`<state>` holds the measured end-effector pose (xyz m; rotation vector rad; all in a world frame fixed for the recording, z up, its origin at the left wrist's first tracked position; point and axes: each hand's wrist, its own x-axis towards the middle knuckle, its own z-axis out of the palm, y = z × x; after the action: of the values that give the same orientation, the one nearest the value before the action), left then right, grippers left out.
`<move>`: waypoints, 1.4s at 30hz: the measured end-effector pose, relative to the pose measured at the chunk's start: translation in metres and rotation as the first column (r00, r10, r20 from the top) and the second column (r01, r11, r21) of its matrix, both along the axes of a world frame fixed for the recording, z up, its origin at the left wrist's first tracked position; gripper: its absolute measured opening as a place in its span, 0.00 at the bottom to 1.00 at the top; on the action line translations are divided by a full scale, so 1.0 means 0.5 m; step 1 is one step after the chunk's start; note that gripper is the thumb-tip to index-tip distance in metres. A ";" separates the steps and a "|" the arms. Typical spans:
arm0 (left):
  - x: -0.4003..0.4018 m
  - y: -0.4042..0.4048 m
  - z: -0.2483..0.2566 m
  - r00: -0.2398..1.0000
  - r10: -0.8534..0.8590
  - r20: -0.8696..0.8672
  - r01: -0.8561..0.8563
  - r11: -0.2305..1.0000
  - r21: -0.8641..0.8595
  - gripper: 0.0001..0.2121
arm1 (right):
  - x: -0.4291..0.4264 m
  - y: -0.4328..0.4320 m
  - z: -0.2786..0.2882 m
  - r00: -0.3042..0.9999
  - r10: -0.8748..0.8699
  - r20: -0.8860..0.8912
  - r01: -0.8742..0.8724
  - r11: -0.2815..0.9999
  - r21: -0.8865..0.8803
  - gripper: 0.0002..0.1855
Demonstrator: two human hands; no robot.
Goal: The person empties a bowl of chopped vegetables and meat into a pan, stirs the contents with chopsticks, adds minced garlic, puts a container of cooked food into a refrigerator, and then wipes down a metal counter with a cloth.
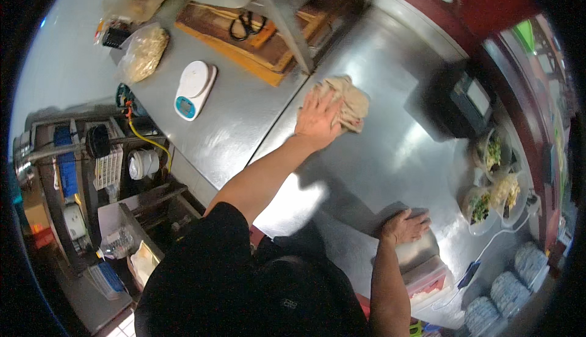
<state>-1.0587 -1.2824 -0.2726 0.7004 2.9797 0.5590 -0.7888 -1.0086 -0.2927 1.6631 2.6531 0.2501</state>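
Observation:
My left hand (318, 117) lies on a crumpled beige cloth (350, 101), which rests on the stainless steel table (384, 172) close to the seam between two table tops. Its fingers are spread over the cloth's left part. At the lower right, my right hand (407, 227) is over the table with its fingers somewhat apart and nothing seen in it. Just below that hand stands a lidded clear container (428, 282) with pale and red contents. A white kitchen scale (194, 90) with a blue panel sits on the adjoining table top, left of the cloth.
Wooden boards (238, 44) with black-handled scissors (247, 26) lie under a metal rack leg (286, 26). Bags of chopped greens (480, 206), a dark device (471, 99) and a white cable (487, 245) line the right side. A filled plastic bag (144, 53) lies upper left.

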 end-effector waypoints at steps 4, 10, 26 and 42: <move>0.034 -0.206 -0.032 0.995 -0.036 -0.095 0.029 0.997 -0.077 0.27 | 0.008 -0.004 -0.008 1.000 0.000 -0.004 0.000 0.999 0.046 0.39; 0.124 -0.564 -0.047 0.839 0.514 -0.175 -0.536 0.837 -0.110 0.23 | 0.009 -0.002 -0.017 0.997 0.025 -0.069 -0.019 0.996 0.089 0.43; -0.191 -0.706 -0.035 0.743 0.669 0.030 -0.656 0.737 -0.163 0.47 | 0.009 0.006 -0.007 0.997 0.064 -0.046 -0.062 0.997 0.045 0.39; 0.070 -0.431 0.016 0.981 0.139 -0.138 -0.127 0.988 0.091 0.20 | -0.011 -0.023 0.015 0.999 -0.023 -0.026 0.023 1.000 -0.011 0.36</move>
<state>-1.0236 -1.4980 -0.2646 0.5719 3.1724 0.6695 -0.7943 -1.0201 -0.2853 1.7043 2.6466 0.2151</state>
